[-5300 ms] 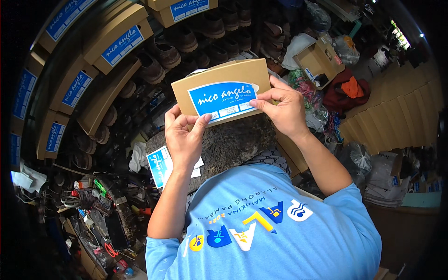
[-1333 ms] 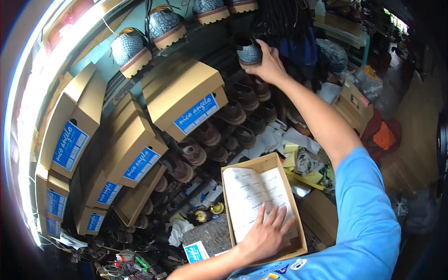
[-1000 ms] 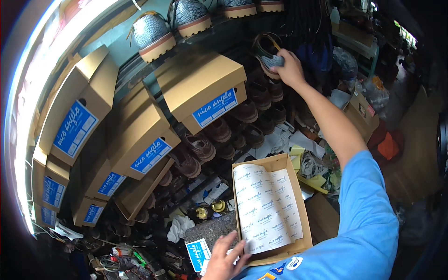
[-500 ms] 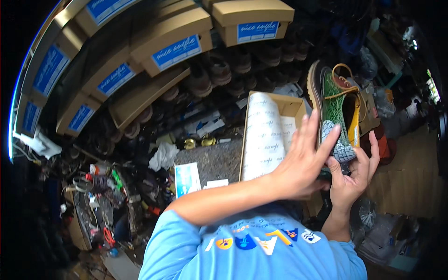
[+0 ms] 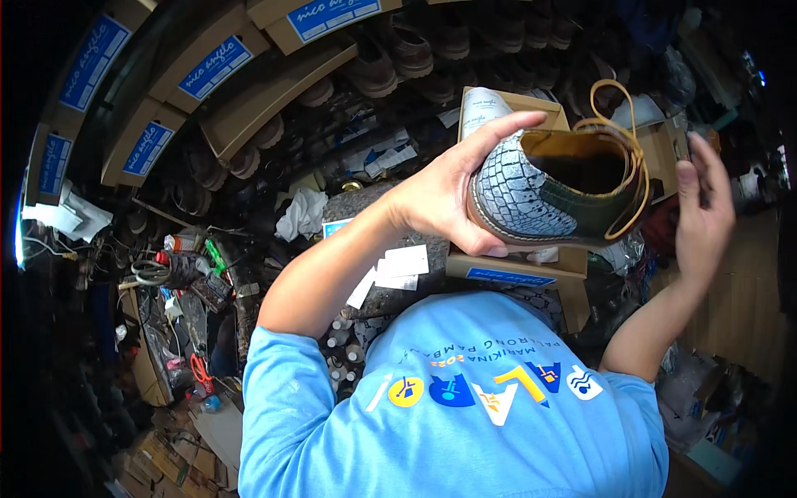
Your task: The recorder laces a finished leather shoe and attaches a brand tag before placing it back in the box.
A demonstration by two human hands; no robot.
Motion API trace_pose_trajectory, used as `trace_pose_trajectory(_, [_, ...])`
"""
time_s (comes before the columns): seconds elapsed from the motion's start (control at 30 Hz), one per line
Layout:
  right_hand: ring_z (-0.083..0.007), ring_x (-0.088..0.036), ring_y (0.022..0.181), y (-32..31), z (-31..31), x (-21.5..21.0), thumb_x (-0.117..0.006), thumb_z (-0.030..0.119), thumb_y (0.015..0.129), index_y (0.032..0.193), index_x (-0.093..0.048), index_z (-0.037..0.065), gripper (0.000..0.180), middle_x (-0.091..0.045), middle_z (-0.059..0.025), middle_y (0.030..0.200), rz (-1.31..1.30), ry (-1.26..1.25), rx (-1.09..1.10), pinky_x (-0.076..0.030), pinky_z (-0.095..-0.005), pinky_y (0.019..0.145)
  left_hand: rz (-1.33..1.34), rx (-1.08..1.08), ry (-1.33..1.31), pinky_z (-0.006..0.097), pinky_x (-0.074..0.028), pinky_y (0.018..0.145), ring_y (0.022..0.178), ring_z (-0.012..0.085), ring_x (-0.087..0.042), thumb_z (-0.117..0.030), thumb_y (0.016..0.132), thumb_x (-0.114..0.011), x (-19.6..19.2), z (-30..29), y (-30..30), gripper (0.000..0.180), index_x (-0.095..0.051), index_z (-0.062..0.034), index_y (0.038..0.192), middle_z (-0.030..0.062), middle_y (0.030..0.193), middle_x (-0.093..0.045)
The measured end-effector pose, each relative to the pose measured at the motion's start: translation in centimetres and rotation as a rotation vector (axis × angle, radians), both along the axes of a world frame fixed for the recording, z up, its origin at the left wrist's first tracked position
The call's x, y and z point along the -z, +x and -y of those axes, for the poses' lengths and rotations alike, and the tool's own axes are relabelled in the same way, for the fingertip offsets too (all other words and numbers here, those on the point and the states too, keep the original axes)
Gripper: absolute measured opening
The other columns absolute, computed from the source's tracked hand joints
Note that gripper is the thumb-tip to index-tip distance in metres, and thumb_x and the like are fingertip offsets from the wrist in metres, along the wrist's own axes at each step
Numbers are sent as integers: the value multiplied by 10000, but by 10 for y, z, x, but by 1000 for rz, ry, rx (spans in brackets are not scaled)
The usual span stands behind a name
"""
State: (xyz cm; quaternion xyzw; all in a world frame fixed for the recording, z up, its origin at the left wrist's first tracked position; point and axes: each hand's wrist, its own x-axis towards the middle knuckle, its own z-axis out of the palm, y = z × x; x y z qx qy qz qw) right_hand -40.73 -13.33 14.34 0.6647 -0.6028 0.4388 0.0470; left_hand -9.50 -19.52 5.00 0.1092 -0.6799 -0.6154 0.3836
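A lace-up shoe (image 5: 531, 195) is raised in front of me on its sole, toe turned to the right. Its heel is whitish-grey with a cracked scale pattern, its side dark green, and the lining tan. My left hand (image 5: 452, 195) wraps round the heel, thumb low by the sole and fingers over the collar. Tan laces (image 5: 638, 158) loop loosely above the toe end. To the right of them, apart from the shoe, my right hand (image 5: 706, 199) is raised with fingers stretched out. An open cardboard shoebox (image 5: 540, 104) with printed white paper (image 5: 484, 108) lies beneath the shoe.
Lidded cardboard boxes with blue labels (image 5: 216, 66) line the upper left. Dark shoes (image 5: 407, 50) stand in rows behind. White cards (image 5: 403, 261) lie on a dark work surface left of the shoebox. Tools and clutter (image 5: 199, 290) fill the left side.
The shoe has swung from upright to lying level and moved nearer. My left hand has gone from its side to gripping the heel; my right hand has left the heel and moved right.
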Motion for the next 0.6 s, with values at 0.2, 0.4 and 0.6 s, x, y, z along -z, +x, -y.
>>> trace_pose_trajectory(0.2, [-224,-601,1188,-17,21,83,-558,492,1009,1275,-649,4,564,-667,-157,1260,328,605,-211,-419,-331,1040,218,151,109,395,-307,1188,1381,232,-438,-135,564,-858,14,-2,27,1133,-333,-89,1566,137,1484,-478])
trace_pose_trajectory(0.4, [-227,-623,1154,-3,8,82,-621,464,977,1272,-649,-4,554,-676,-167,1252,157,606,-191,-442,-336,1009,334,-445,46,410,-371,1136,1279,265,-555,-125,711,-811,51,-36,92,690,-576,-45,1355,126,1291,-636])
trace_pose_trajectory(0.6, [-225,-638,1139,25,4,51,-769,279,893,1227,-671,-6,450,-689,-151,1226,158,360,-178,-456,-335,1006,1004,-462,-406,439,-426,970,1120,330,-570,-178,696,-861,106,-132,110,448,-681,-106,1100,109,1199,-630])
